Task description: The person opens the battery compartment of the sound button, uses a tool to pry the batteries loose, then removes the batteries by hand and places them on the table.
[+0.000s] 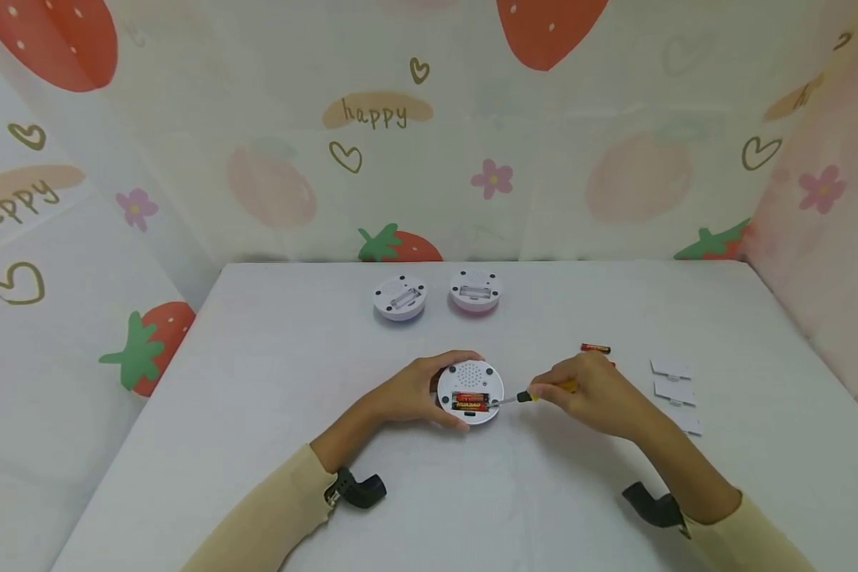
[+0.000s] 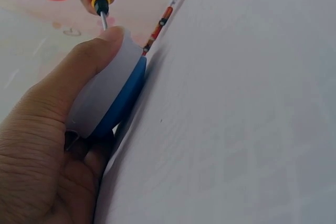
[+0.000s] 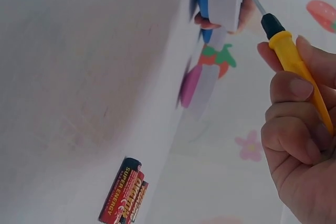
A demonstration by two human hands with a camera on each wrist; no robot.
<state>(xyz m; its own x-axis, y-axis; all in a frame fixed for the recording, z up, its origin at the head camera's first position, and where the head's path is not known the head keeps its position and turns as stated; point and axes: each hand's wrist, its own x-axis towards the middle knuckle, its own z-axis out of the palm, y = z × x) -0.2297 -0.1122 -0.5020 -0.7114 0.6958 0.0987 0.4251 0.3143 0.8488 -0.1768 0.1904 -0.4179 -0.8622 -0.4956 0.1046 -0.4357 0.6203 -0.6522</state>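
My left hand [image 1: 416,391] grips a round white device [image 1: 469,373] on the table, thumb at its near edge and fingers around its far side. In the left wrist view the device's underside toward the table shows a blue band [image 2: 123,97]. Its upturned face has speaker holes, dark feet and a battery slot holding two red AAA-type batteries [image 1: 469,402]. My right hand [image 1: 595,395] holds a yellow-handled screwdriver [image 3: 290,56], fingers curled around the handle. The screwdriver's metal shaft [image 1: 506,401] reaches left, its tip right at the batteries' right end.
At the back stand two similar devices, one bluish [image 1: 400,298] and one pink [image 1: 475,291], with vacant battery slots facing up. Loose red batteries [image 3: 123,192] lie beyond my right hand. Several white battery covers [image 1: 674,391] lie in a column at the right.
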